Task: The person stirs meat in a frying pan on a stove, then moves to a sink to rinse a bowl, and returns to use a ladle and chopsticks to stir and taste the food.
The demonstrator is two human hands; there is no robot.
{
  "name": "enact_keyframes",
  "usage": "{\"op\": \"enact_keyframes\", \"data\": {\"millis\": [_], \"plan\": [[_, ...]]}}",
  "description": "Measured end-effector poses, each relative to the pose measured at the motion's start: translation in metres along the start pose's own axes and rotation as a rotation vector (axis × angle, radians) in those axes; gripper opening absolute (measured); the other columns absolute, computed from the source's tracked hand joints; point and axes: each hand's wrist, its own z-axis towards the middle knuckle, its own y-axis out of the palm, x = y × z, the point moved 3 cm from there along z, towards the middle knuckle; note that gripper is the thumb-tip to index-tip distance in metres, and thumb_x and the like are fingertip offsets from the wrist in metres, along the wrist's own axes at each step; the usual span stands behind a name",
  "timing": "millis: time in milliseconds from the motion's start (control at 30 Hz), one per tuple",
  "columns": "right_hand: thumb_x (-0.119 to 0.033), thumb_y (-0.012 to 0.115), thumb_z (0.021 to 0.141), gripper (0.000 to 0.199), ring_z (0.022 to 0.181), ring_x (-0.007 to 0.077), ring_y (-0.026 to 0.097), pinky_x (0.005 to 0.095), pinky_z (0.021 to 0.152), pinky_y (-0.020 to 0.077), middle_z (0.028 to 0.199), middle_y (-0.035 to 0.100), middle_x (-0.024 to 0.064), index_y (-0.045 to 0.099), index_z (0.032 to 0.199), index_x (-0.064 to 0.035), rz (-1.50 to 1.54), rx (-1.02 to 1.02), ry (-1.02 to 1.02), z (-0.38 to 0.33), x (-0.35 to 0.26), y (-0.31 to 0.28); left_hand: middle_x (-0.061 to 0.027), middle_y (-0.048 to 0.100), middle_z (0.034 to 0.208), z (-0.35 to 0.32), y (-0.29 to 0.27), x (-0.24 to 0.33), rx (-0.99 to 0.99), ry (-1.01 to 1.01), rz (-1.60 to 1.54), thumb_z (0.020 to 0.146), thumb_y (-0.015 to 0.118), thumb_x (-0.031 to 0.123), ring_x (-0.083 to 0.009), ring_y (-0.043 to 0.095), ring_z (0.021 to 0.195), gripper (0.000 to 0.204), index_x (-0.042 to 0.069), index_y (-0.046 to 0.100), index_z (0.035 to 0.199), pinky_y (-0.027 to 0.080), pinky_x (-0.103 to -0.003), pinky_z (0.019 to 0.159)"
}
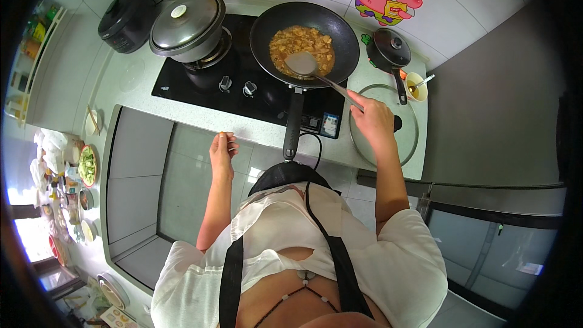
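My right hand [371, 120] is closed around the handle of a metal spatula [302, 64] with a broad, rounded head. That head rests among the chunks of food in brown sauce [316, 42] inside a black wok [343, 33]. The wok sits on the right side of the black gas stove [194, 88], its long handle pointing toward me, and neither hand touches that handle. My left hand [222, 153] hovers by the counter's front edge with its fingers loosely curled in. Nothing shows in it.
A lidded metal pot [188, 30] occupies the left burner, beside a black rice cooker [126, 21]. Right of the wok are a lidded small saucepan [388, 48], a bowl with a spoon [416, 87] and a large glass lid [408, 140]. Greens on a plate [88, 165] lie on the left counter.
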Motion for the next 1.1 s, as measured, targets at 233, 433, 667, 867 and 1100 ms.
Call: {"op": "enact_keyframes", "data": {"millis": [233,433,667,867,1100], "plan": [[-0.023,0.055,0.077,0.032,0.074,0.0321,0.059,0.0396,0.066,0.0455,0.079,0.062,0.0145,0.058,0.109,-0.0212,0.138,0.124,0.152,0.016,0.021,0.011,0.001,0.054,0.074,0.002,0.003,0.002,0.003,-0.008,-0.001,0.089,0.043,0.027,-0.0065,0.049,0.06,0.023,0.008,0.055,0.084,0.038,-0.02,0.055],[-0.023,0.054,0.078,0.032,0.077,0.0318,0.059,0.0393,0.068,0.0456,0.083,0.062,0.0144,0.057,0.109,-0.0198,0.167,0.142,0.174,0.022,0.03,0.025,0.001,0.054,0.074,0.003,0.002,0.003,0.01,-0.008,-0.01,0.089,0.043,0.027,-0.0066,0.049,0.061,0.023,0.008,0.055,0.084,0.038,-0.02,0.055],[-0.023,0.055,0.077,0.032,0.08,0.0315,0.059,0.0395,0.07,0.0457,0.088,0.062,0.0141,0.058,0.109,-0.0192,0.179,0.095,0.181,0.03,0.018,0.012,0.0014,0.054,0.075,0.003,-0.004,0.001,0.031,-0.013,0.017,0.089,0.044,0.03,-0.0068,0.05,0.062,0.023,0.01,0.055,0.086,0.039,-0.019,0.055],[-0.023,0.055,0.077,0.032,0.082,0.0306,0.059,0.0399,0.071,0.0464,0.09,0.062,0.0131,0.058,0.108,-0.0192,0.044,0.115,0.121,0.058,0.007,0.032,0.0011,0.054,0.074,0.002,-0.003,0.002,0.021,-0.003,-0.013,0.089,0.043,0.028,-0.0069,0.049,0.06,0.023,0.009,0.055,0.083,0.038,-0.021,0.055],[-0.024,0.054,0.078,0.032,0.085,0.0293,0.059,0.0388,0.073,0.0461,0.093,0.062,0.0119,0.058,0.109,-0.0198,0.085,0.081,0.136,0.062,0.005,0.023,0.0011,0.054,0.074,0.003,-0.007,0.003,0.047,0.007,-0.03,0.089,0.043,0.027,-0.0068,0.049,0.06,0.023,0.009,0.055,0.083,0.038,-0.02,0.055]]}}
